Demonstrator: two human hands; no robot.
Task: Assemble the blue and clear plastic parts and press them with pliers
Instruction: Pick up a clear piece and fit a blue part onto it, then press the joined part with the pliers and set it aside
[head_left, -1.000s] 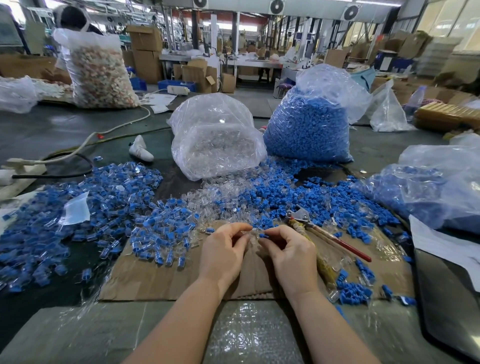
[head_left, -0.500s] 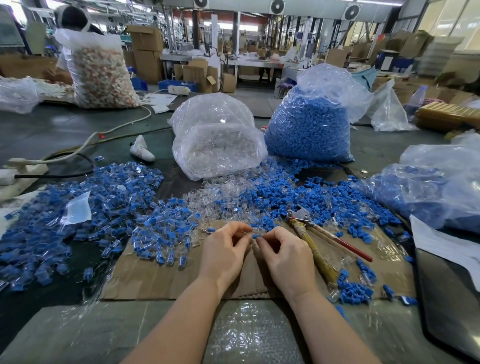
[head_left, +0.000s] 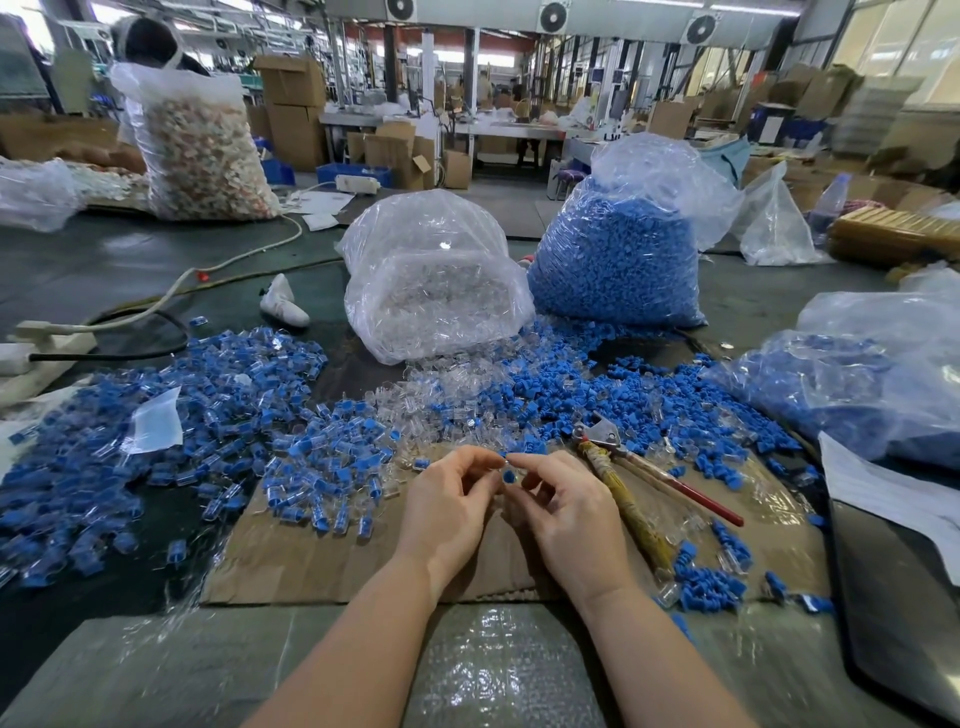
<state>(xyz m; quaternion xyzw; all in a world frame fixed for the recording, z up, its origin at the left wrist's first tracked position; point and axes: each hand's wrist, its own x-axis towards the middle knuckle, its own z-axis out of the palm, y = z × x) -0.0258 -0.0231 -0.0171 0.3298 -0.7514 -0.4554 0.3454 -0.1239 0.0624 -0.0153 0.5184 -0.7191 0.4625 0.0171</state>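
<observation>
My left hand (head_left: 447, 499) and my right hand (head_left: 566, 509) meet above a cardboard sheet (head_left: 311, 561), fingertips together. Between them sits a small blue part (head_left: 509, 476) with a clear piece that I can barely make out; both hands pinch it. The pliers (head_left: 623, 467), with one red handle and one tape-wrapped handle, lie on the cardboard just right of my right hand. Loose blue parts (head_left: 571, 384) and clear parts (head_left: 431, 395) are heaped beyond my hands. A pile of joined blue-and-clear pieces (head_left: 208, 415) spreads to the left.
A bag of clear parts (head_left: 431, 291) and a bag of blue parts (head_left: 618, 260) stand behind the heaps. Another bag of blue pieces (head_left: 857, 384) lies at the right. Cables (head_left: 130, 317) cross the left table. Bubble wrap (head_left: 493, 670) covers the near edge. A person works behind a far sack (head_left: 202, 150).
Both hands have lifted slightly off the cardboard and opened a gap between the palms, so the blue part between the fingertips shows. The pliers have not moved.
</observation>
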